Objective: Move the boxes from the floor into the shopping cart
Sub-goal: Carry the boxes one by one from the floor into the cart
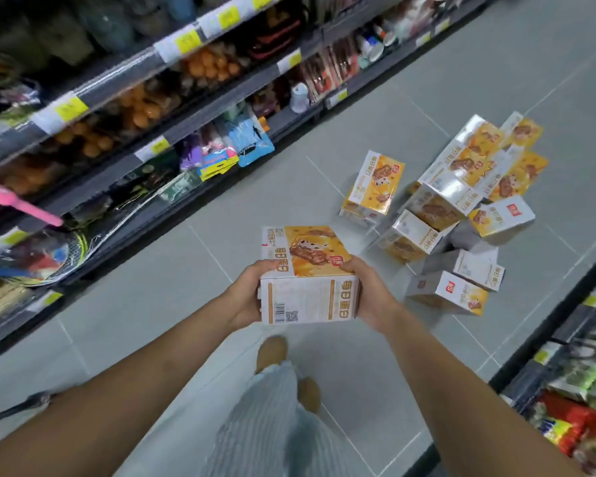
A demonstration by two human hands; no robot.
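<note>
The left hand [246, 297] and right hand [372, 294] held one box [307, 280] between them, above the floor and in front of the person's body. Each hand was wrapped round one end of the box, thumb on the printed orange-and-white top, fingers hidden underneath or behind. The box sat roughly level, its white side with a barcode facing the camera. Both forearms were bare and reached forward from the bottom corners.

Below the hands, a striped pale garment [272, 425] hung down, and two feet [272, 352] stood on the floor [152, 321], which was pale grey tile with thin joints, smooth and matt.

Ahead and to the right of the right hand, the pile of boxes [461, 208] lay on the floor, tumbled at mixed angles, some on their sides and some leaning on each other. One box of the same kind [372, 187] lay a little apart, nearer the hands and left of the pile.

Left of the left hand, a long dark shelf unit [152, 108] ran along the aisle, with yellow price tags on its rails and packets and orange goods on its tiers. Right of the right hand, another shelf [582, 390] edged the aisle, holding red and green packets. The view was blurred at the edges. At the lower left edge a dark frame [11, 413] showed; what it was could not be told.
</note>
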